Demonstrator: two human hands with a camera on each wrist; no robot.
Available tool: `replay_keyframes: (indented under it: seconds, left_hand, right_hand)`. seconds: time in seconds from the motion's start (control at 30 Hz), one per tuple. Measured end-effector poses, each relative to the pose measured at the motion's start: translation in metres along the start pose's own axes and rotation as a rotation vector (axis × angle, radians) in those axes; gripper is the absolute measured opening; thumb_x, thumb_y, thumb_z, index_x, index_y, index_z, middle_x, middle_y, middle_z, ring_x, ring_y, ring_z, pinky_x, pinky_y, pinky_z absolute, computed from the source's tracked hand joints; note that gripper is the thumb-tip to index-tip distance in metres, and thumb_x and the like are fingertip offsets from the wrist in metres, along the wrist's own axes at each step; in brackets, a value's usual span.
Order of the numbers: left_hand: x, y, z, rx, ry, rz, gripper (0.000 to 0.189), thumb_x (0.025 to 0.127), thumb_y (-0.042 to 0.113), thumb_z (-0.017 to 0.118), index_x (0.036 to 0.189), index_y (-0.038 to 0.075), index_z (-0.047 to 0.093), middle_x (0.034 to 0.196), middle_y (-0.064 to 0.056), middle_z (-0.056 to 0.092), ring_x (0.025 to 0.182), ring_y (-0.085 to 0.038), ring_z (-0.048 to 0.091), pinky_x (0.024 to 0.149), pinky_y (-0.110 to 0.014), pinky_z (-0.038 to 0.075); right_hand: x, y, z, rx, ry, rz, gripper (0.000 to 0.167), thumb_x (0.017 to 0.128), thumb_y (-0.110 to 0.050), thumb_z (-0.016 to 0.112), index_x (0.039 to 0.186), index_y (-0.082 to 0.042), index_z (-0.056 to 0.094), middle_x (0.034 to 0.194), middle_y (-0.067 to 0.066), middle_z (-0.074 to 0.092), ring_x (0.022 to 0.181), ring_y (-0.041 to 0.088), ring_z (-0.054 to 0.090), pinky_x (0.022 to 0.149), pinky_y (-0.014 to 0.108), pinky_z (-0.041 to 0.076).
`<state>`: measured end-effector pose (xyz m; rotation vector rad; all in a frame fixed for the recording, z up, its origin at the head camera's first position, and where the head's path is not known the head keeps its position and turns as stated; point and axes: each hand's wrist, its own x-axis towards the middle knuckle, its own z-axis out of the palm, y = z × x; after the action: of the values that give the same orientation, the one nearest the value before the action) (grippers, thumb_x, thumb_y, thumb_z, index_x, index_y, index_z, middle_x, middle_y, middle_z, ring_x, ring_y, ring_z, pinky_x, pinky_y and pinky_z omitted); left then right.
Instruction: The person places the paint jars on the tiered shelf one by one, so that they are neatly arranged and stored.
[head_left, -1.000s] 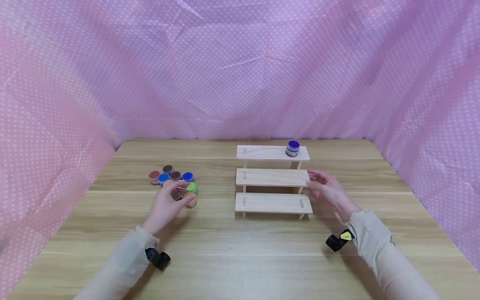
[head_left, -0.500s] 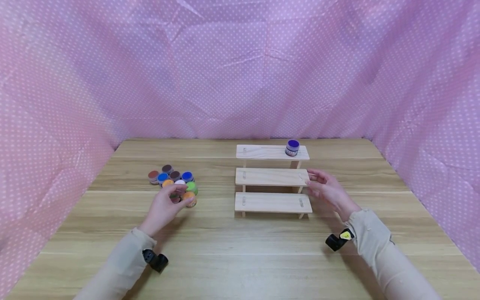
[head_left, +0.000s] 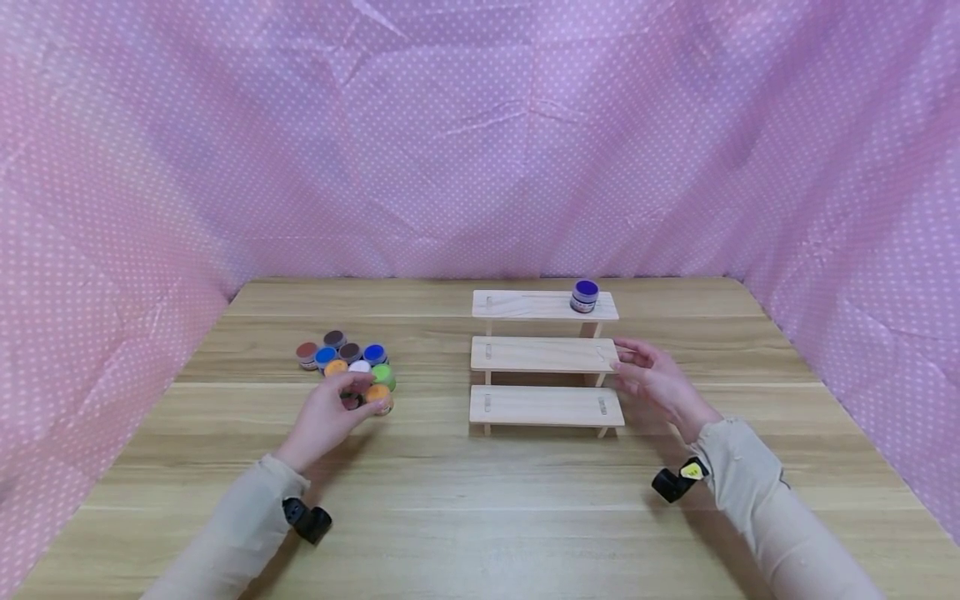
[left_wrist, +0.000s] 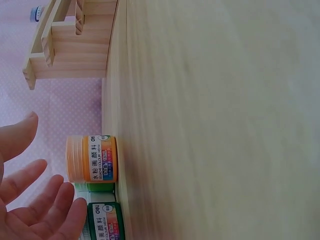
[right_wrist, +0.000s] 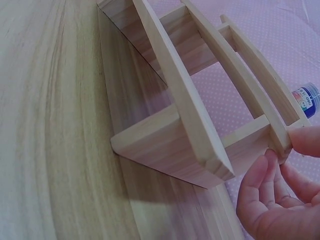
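In the head view my left hand (head_left: 326, 421) hovers at the near side of a cluster of paint jars, thumb and fingers spread. Its thumb is nearest an orange paint jar (head_left: 378, 398). The left wrist view shows a gap between those fingers and the orange jar, with a dark green jar (left_wrist: 109, 220) beside it. On the right, my right hand (head_left: 663, 387) pinches the right end of the middle step of a three-tier wooden stand (head_left: 543, 354), thumb above and fingers below. A purple paint jar (head_left: 585, 297) stands on the top step, towards its right end.
Around the orange jar sit a light green jar (head_left: 383, 375), a white-lidded jar (head_left: 360, 367), a blue jar (head_left: 375, 354) and a reddish-brown jar (head_left: 307, 354). Wooden tabletop (head_left: 480, 508) lies in front. A pink dotted cloth (head_left: 480, 167) hangs behind and at both sides.
My left hand has drawn back slightly to the left, uncovering the white, yellow-orange and light green lids and more of the front orange jar. The right hand keeps its hold on the stand.
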<state>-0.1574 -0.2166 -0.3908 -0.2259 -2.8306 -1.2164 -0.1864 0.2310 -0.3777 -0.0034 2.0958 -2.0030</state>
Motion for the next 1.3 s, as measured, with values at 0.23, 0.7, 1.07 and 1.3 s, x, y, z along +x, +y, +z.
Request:
replay_keyframes:
  seconds: [0.23, 0.7, 1.07, 1.3]
  left_hand:
    - [0.0003, -0.0003, -0.0011, 0.046, -0.022, 0.02, 0.039, 0.083, 0.018, 0.074, 0.116, 0.001, 0.062, 0.113, -0.016, 0.064, 0.1, -0.027, 0.059, 0.086, -0.045, 0.053]
    - [0.0027, 0.0013, -0.0041, 0.109, -0.1, 0.083, 0.037, 0.085, 0.019, 0.072, 0.115, 0.001, 0.063, 0.108, -0.011, 0.065, 0.096, -0.023, 0.059, 0.084, -0.044, 0.051]
    - [0.0034, 0.0026, -0.0033, 0.127, -0.126, 0.124, 0.026, 0.082, 0.019, 0.075, 0.104, 0.006, 0.068, 0.098, -0.005, 0.064, 0.088, -0.019, 0.057, 0.077, -0.038, 0.05]
    - [0.0045, 0.0031, -0.0019, 0.121, -0.151, 0.144, 0.025, 0.08, 0.016, 0.076, 0.101, 0.006, 0.069, 0.097, -0.005, 0.065, 0.09, -0.02, 0.058, 0.077, -0.038, 0.051]
  right_hand:
    - [-0.0009, 0.0003, -0.0012, -0.045, 0.005, 0.033, 0.064, 0.094, -0.004, 0.054, 0.147, 0.005, 0.018, 0.107, -0.004, 0.05, 0.088, 0.0, 0.057, 0.083, 0.019, 0.053]
    - [-0.0016, 0.0018, -0.0014, 0.075, -0.008, 0.008, 0.063, 0.094, 0.0, 0.052, 0.146, 0.007, 0.017, 0.103, -0.004, 0.051, 0.089, 0.002, 0.057, 0.086, 0.023, 0.053]
    - [-0.0008, 0.0013, -0.0003, 0.08, -0.009, 0.006, 0.065, 0.093, -0.001, 0.053, 0.146, 0.007, 0.016, 0.102, -0.005, 0.052, 0.089, 0.002, 0.057, 0.087, 0.023, 0.053]
    - [-0.001, 0.0007, 0.0002, 0.083, -0.027, -0.003, 0.065, 0.094, -0.002, 0.052, 0.146, 0.008, 0.014, 0.101, -0.007, 0.054, 0.09, 0.001, 0.058, 0.086, 0.021, 0.052]
